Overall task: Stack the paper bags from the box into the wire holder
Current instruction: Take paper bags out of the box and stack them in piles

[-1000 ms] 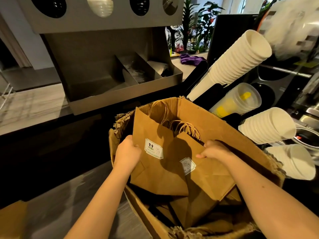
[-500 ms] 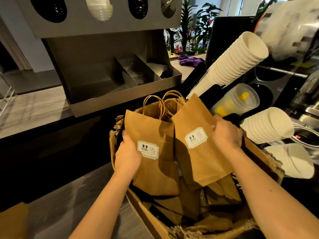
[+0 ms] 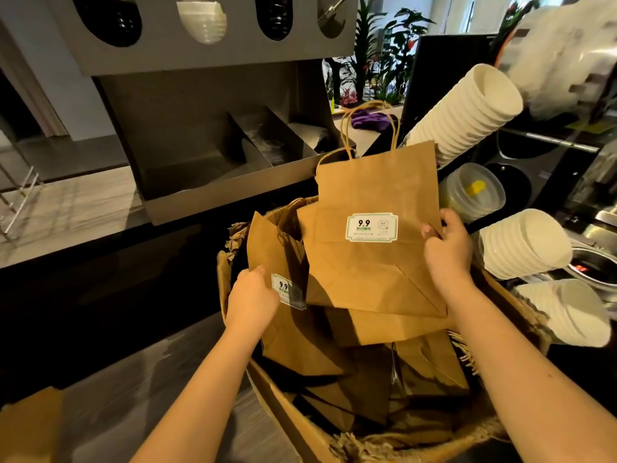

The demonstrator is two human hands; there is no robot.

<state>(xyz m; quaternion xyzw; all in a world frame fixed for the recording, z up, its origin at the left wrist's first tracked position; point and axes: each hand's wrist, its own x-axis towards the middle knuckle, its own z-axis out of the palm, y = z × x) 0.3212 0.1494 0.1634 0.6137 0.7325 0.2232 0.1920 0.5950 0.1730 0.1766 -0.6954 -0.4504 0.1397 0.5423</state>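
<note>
A flat brown paper bag (image 3: pixel 374 262) with twine handles and a white "9.9" sticker stands raised above the torn cardboard box (image 3: pixel 290 416). My right hand (image 3: pixel 445 248) grips its right edge, thumb on the front. Lower and to the left, my left hand (image 3: pixel 252 300) holds a second stickered paper bag (image 3: pixel 283 329) by its left edge, still down in the box. Several more folded bags lie in the box beneath. A wire rack (image 3: pixel 16 202) shows partly at the far left edge.
A steel organiser (image 3: pixel 213 152) with compartments stands behind the box. Stacks of white paper cups (image 3: pixel 467 108) and clear lidded cups (image 3: pixel 474 195) lie on their sides at the right. A dark counter edge runs in front at left.
My right hand has lifted its bag up and clear of the box. The left hand's bag has sunk lower into the box, and the two bags have separated.
</note>
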